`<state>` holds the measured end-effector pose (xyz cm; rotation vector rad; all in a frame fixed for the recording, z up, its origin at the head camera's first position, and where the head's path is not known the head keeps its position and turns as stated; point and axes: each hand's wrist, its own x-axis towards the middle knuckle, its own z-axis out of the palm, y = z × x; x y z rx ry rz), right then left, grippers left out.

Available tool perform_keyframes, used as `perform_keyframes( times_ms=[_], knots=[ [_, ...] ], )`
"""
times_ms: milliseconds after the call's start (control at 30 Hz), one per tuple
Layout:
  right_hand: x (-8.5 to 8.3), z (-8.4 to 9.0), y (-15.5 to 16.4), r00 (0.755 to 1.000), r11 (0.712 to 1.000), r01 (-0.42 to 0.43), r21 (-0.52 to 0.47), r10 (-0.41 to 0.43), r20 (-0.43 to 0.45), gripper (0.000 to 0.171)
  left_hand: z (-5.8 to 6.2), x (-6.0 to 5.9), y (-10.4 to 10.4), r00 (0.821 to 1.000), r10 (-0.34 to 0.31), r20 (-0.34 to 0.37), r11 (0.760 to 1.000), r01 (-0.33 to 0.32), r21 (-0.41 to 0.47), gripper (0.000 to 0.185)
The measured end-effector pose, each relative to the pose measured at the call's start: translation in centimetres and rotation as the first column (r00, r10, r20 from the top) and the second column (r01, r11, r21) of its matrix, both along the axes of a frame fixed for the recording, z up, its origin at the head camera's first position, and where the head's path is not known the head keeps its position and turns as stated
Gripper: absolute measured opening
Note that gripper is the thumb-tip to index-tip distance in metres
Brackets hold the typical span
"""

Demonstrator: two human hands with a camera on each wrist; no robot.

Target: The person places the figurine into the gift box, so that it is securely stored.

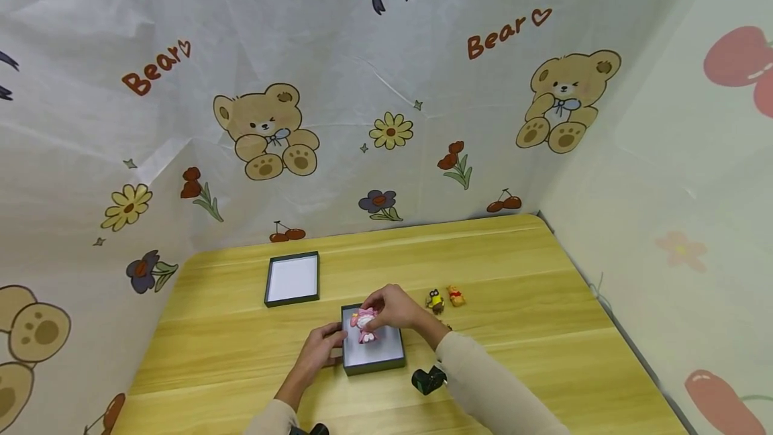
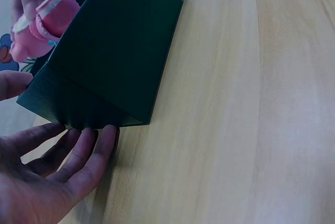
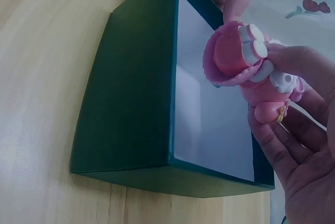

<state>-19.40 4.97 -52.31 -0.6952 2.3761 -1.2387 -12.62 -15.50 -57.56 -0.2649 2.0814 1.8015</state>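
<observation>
A pink toy figurine (image 1: 366, 325) with white parts is held by my right hand (image 1: 395, 307), over the open box. In the right wrist view, the thumb and fingers grip the figurine (image 3: 235, 62) beside its frilly pink edge. The dark green box (image 1: 374, 368) has a white inside and stands on the table. My left hand (image 1: 317, 351) holds the box's left side. In the left wrist view, its fingertips press the outer wall of the box (image 2: 115, 46), and the thumb lies at the rim.
A lid-like tray (image 1: 292, 278), dark-edged and white inside, lies at the back left of the wooden table (image 1: 229, 341). To the right of the box stand a yellow-and-black figurine (image 1: 435, 301) and an orange bear figurine (image 1: 455, 296). Another small item is partly hidden behind my right wrist.
</observation>
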Motion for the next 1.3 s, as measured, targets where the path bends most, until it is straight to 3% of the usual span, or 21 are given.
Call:
perform_keyframes(
  times_ms=[500, 600, 767, 833, 1300],
  knots=[
    [0.4, -0.5, -0.9, 0.999, 0.994, -0.039, 0.102, 0.042, -0.028, 0.027, -0.1, -0.1, 0.0, 1.000, 0.001, -0.019, 1.000, 0.000, 0.015, 0.058],
    [0.5, -0.8, -1.2, 0.998, 0.992, -0.046, 0.120, 0.051, -0.042, 0.025, 0.9, 0.2, 0.1, 1.000, -0.007, -0.023, 1.000, 0.007, 0.024, 0.055],
    [0.9, -1.1, -1.8, 0.996, 0.990, -0.052, 0.133, 0.061, -0.062, 0.025, 0.8, 0.3, 0.1, 1.000, -0.009, -0.027, 1.000, 0.010, 0.023, 0.053],
    [1.1, -1.2, -2.0, 0.997, 0.989, -0.049, 0.142, 0.058, -0.059, 0.025, -0.1, 0.1, 0.0, 1.000, -0.006, -0.031, 1.000, 0.007, 0.026, 0.056],
    [1.8, -1.4, -2.7, 0.996, 0.974, -0.028, 0.223, 0.045, -0.071, 0.023, 0.1, 0.3, 0.1, 0.999, 0.005, -0.033, 0.999, -0.004, 0.043, 0.054]
  ],
)
